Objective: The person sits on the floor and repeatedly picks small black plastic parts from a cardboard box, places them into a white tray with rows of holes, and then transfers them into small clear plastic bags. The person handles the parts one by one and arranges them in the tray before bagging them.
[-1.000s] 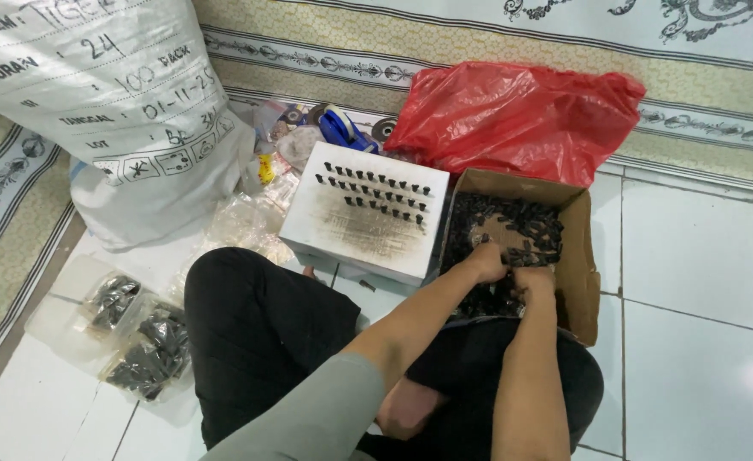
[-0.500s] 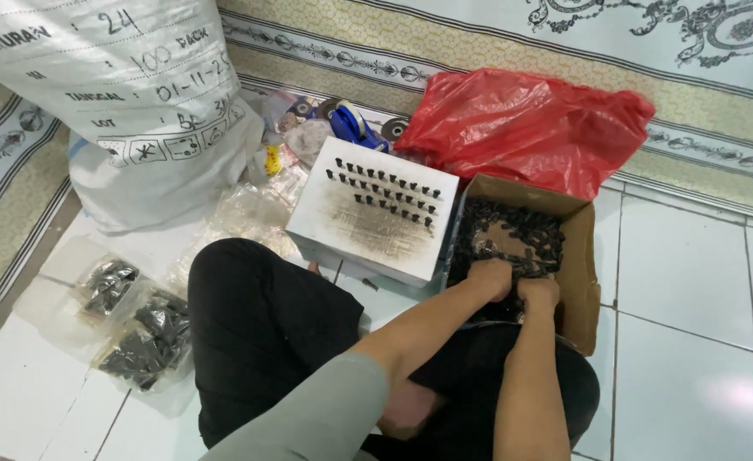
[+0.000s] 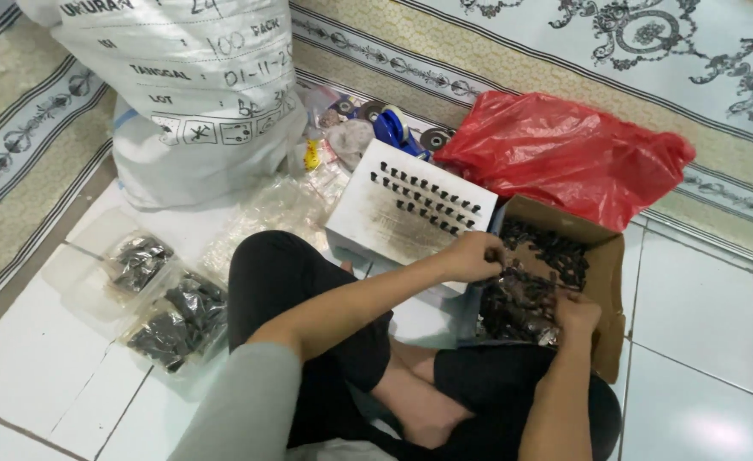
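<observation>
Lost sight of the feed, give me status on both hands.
Left hand at edge of cardboard box, closed on small black parts. Right hand in the box among them, grip unclear. White tray alongside.

The scene is evenly and brightly lit by soft indoor light from above. A pale glare spot sits on the glossy white floor tiles (image 3: 692,418) at the lower right. Shadows are faint and short, darkest inside the cardboard box (image 3: 602,256), where the small black pieces (image 3: 526,299) merge into one dark mass with little detail. The red plastic bag (image 3: 564,154) shows crinkled highlights. The clear packets (image 3: 167,312) at the left catch small glints. The picture is fairly sharp overall; the grey sleeve (image 3: 240,405) at the bottom edge is soft and slightly blurred.
</observation>
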